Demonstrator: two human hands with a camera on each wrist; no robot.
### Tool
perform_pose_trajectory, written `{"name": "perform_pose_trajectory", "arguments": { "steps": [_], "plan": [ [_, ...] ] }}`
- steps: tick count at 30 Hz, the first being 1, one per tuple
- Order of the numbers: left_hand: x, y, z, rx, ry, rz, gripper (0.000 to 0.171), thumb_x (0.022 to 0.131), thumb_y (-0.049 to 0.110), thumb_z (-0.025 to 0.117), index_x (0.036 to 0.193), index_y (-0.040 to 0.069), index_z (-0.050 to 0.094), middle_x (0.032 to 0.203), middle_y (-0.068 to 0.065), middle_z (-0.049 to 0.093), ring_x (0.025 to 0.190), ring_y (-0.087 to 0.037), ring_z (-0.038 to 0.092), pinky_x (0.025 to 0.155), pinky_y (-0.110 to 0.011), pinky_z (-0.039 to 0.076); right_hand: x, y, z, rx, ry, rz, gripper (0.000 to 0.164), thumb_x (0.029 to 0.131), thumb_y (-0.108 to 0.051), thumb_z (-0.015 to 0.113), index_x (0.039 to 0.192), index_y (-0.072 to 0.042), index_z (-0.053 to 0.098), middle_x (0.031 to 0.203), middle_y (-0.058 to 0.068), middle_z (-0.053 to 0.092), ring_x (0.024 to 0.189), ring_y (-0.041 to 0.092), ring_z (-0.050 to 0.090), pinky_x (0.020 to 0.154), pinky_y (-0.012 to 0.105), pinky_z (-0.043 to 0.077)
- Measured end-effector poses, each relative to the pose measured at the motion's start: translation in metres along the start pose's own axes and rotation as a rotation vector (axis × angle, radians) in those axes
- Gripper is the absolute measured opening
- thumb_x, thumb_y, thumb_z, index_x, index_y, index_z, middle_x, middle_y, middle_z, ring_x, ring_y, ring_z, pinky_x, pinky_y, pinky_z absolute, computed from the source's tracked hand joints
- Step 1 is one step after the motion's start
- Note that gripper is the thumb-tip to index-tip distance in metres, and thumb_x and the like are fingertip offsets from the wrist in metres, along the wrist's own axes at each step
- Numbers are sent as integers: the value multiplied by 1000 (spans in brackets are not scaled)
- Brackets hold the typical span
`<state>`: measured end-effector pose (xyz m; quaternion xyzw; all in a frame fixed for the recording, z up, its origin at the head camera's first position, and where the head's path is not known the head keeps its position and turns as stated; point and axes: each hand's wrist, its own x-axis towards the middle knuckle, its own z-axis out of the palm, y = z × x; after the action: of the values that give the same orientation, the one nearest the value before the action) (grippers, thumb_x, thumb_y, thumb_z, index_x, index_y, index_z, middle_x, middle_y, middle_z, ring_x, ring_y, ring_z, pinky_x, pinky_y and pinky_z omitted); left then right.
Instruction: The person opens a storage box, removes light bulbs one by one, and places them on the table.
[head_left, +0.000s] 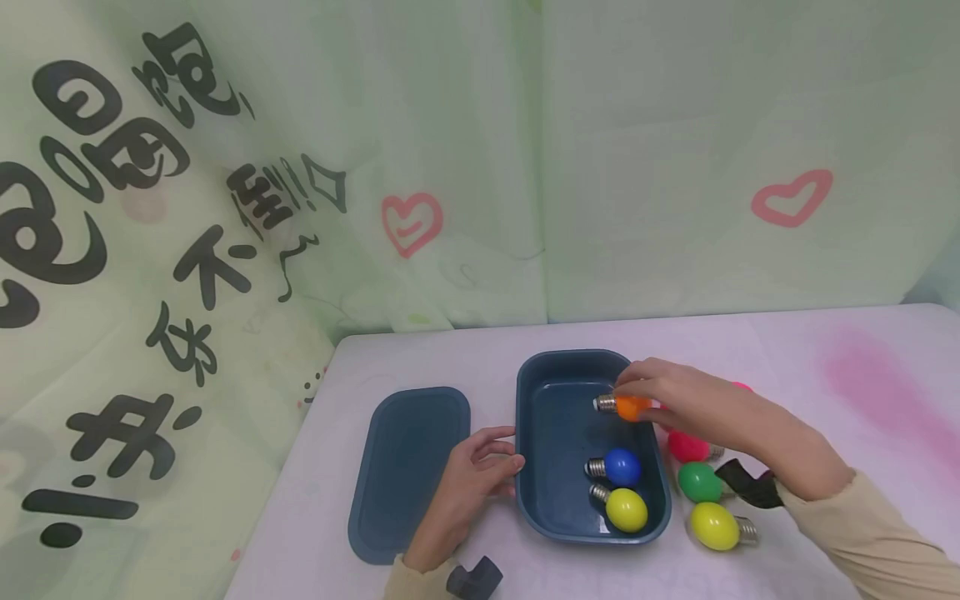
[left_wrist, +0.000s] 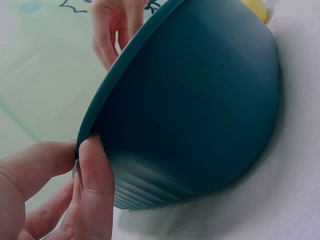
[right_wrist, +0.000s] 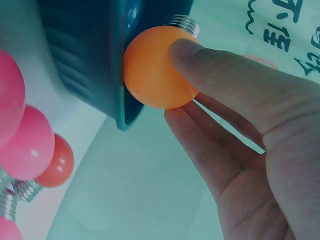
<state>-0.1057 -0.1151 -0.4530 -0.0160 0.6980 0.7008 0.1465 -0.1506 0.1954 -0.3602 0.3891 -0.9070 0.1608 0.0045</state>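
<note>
My right hand point(head_left: 663, 390) pinches an orange light bulb point(head_left: 632, 407) between thumb and fingers over the right side of a dark blue tub point(head_left: 528, 500). The bulb's metal screw base points left, and in the right wrist view the orange globe point(right_wrist: 155, 70) is close beside the tub's rim point(right_wrist: 121, 100). At the tub's left side, my left hand point(head_left: 480, 467) grips the rim point(left_wrist: 107, 82) with thumb and fingertips. Inside the tub lie a blue bulb point(head_left: 622, 467) and a yellow bulb point(head_left: 627, 510), bases toward the left.
A flat dark blue lid point(head_left: 408, 467) lies left of the tub. To the tub's right are a red bulb point(head_left: 686, 447), a green bulb point(head_left: 699, 482), another yellow bulb point(head_left: 714, 526) and pink bulbs point(right_wrist: 32, 142). A printed curtain point(head_left: 675, 167) hangs behind the white-covered table point(head_left: 817, 375).
</note>
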Motion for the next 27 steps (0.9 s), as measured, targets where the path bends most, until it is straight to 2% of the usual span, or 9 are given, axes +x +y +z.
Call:
{"name": "perform_pose_trajectory", "arguments": {
  "steps": [11, 22, 27],
  "plan": [
    [1, 0, -1, 9, 8, -9, 47, 87, 14, 76, 131, 6, 61, 100, -6, 67, 83, -13, 67, 64, -26, 59, -15, 8, -11, 0, -16, 88, 42, 73, -7, 86, 112, -14, 72, 115, 6, 65, 106, 29, 62, 78, 36, 61],
    [1, 0, 0, 2, 6, -2, 48, 86, 12, 76, 131, 5, 60, 100, -5, 66, 82, -12, 66, 63, -25, 58, -35, 24, -9, -35, -8, 113, 46, 71, -8, 87, 114, -13, 72, 117, 8, 65, 107, 31, 62, 75, 34, 61],
    [1, 0, 1, 7, 11, -11, 47, 86, 12, 76, 131, 6, 61, 100, -6, 66, 82, -13, 66, 63, -25, 59, -44, 30, -8, -46, -4, 159, 45, 70, -8, 88, 112, -11, 72, 115, 10, 65, 105, 33, 63, 75, 37, 61]
  ]
}}
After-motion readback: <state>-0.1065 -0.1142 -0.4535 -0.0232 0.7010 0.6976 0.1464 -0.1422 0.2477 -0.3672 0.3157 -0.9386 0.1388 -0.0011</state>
